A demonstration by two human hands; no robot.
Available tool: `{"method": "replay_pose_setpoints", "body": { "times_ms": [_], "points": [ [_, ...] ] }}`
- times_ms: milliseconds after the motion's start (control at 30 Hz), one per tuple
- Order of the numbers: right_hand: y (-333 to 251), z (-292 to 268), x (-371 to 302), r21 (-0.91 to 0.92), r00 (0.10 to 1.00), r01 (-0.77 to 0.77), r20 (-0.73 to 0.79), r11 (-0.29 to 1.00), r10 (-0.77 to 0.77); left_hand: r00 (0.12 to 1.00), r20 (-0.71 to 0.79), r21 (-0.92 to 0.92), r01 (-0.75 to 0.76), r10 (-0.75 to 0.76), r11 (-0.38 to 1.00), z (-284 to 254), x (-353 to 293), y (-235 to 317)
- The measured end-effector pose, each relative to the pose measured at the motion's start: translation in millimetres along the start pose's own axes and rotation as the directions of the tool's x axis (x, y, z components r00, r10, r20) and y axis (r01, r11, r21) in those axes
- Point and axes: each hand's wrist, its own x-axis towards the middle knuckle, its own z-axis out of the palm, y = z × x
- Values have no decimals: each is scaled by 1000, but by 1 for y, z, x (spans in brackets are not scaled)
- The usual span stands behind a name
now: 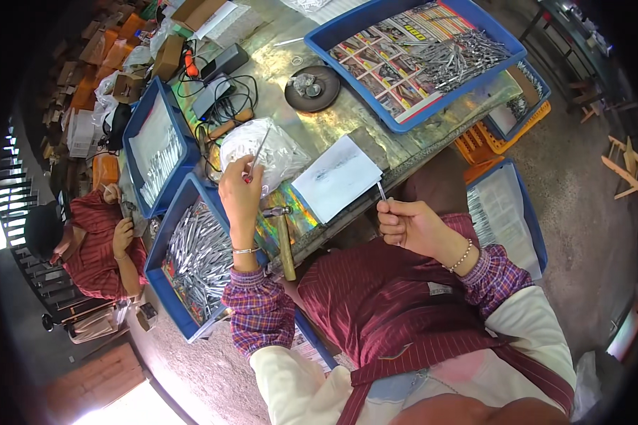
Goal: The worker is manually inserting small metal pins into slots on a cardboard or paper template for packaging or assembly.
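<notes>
Head cam: left hand [239, 191] has a thin metal rod [263, 144] pinched by the plastic bag [282, 157]; right hand [412, 225] is pinching a small metal piece [382, 191] around the table's [349, 122] near edge, just off a corner of the white paper [337, 185]. Loosen those fingertips and I reckon it drops off. Hammer [285, 242] handle reaches that edge too, so a careless left wrist could knock it down.

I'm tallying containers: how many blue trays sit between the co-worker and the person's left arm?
2: the farther blue tray, left of the plastic bag, and the nearer blue tray, heaped with metal pieces, left of the hammer. More could be hidden beneath.
</notes>
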Motion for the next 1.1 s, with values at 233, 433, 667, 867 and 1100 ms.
{"method": "replay_pose_setpoints", "body": {
  "times_ms": [233,433,667,867,1100],
  "points": [
    [0,5,-3,-35,1000,2,-12,999,-2,996,4,100,88,-89,991,3,3,5],
    [0,5,-5,-51,1000,19,-23,999,-21,996,-77,74,54,-48,996,-11,0,3],
    [4,-4,-2,21,998,39,-46,999,-38,994,-50,55,97,-94,994,-36,-6,10],
    [13,0,4,-157,1000,30,5,987,-30,987,-57,-9,147,-147,989,-30,-12,-9],
    [16,1,-10,-397,986,137,-38,908,-165,984,-160,-37,70,-75,997,-31,-8,0]
  ]
}}
